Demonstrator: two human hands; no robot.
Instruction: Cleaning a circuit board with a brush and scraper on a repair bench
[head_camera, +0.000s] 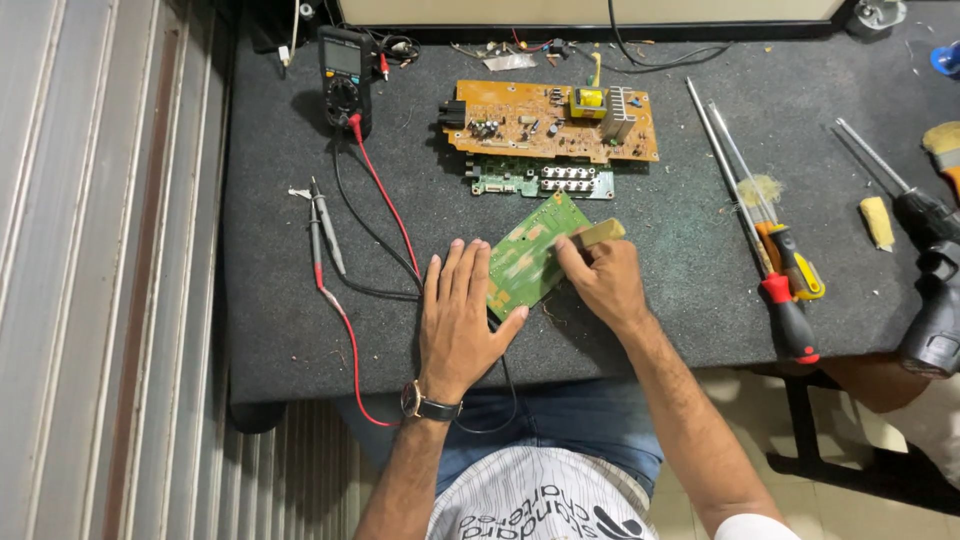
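Flat on the dark workbench mat (650, 300), left hand (458, 325) – fingers outstretched – steadies a green circuit board (530, 262); right hand (605, 280) grips a tan brush (598, 234).

Worktop (650, 300): covered in dark grey, matt, felt-like cloth flecked with lint and debris. Small green circuit board (525, 258): smooth, faintly glossy laminate, pressed flat by the left hand (458, 315). Pale yellowish brush handle (598, 234), dull in finish, gripped in the right hand (605, 280). Large orange-brown circuit board (550, 122): matt laminate carrying metal and plastic parts. Black plastic multimeter (345, 75) with rubbery red and black leads (385, 205). Screwdrivers (770, 250): bright bare steel shafts, glossy red and orange plastic handles. Wristwatch (425, 403): dark band, shiny metal case.
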